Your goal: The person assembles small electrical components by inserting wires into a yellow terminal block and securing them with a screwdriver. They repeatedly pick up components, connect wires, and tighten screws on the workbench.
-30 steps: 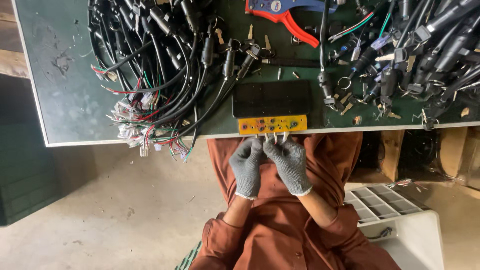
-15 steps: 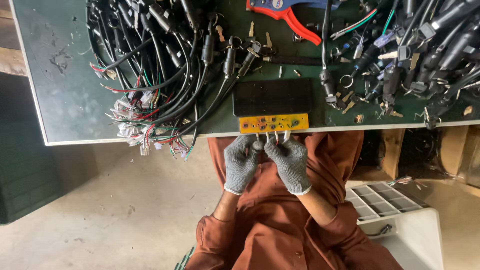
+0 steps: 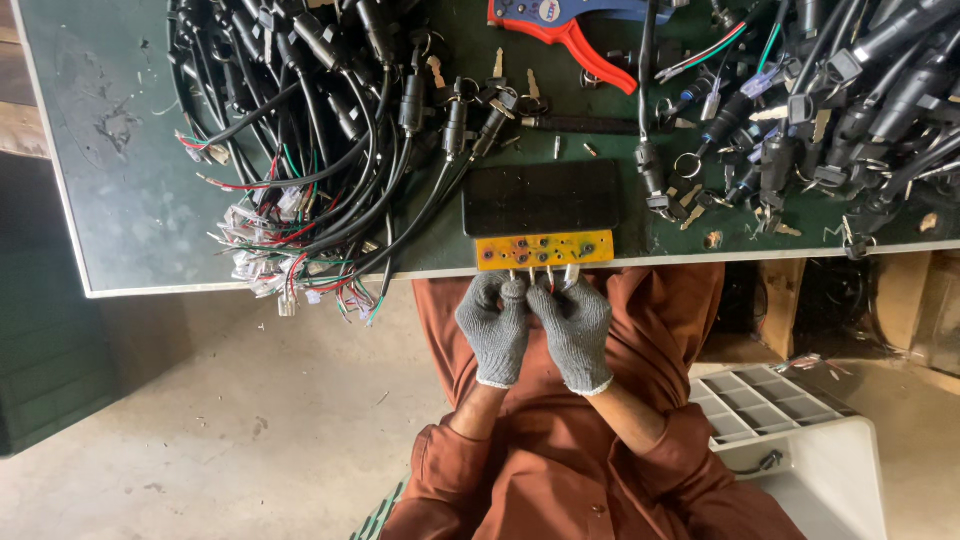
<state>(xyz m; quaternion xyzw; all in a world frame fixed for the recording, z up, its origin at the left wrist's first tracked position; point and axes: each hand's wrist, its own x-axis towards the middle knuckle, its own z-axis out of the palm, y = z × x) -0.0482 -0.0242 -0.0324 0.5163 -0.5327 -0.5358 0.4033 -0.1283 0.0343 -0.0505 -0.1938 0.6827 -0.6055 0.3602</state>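
Where the gloved fingers [image 3: 515, 290] meet at the front edge of the worktop [image 3: 130, 200], a small dark part [image 3: 514, 287] is seen pinched between them, just below a row of metal pins [image 3: 545, 275] that hang from a yellow test block [image 3: 544, 249]. The left hand [image 3: 496, 328] is curled closed around that part, while the right hand [image 3: 574, 332] is bent with its fingertips pressed up against the pins and against the left hand; what exactly the right fingers grip cannot be told, since the tips are hidden by the glove knit. Both hands are covered by grey knitted gloves, and rust-brown sleeves [image 3: 600, 440] are worn above them. The yellow test block is set at the very rim of the worktop, and a flat black slab [image 3: 540, 197] lies touching it on the far side. To the left, a thick bundle of black cables [image 3: 330, 130] with red, green and white wire ends [image 3: 290, 260] is spread across the green surface, some ends overhanging the edge. To the right, a second heap of black connectors and cables [image 3: 850, 90] is piled, with small keys and rings [image 3: 690, 190] scattered near it. A red and blue hand tool [image 3: 580, 35] is laid at the far edge. Below the right side, a white plastic crate [image 3: 790, 430] is seen on the concrete floor [image 3: 200, 430].
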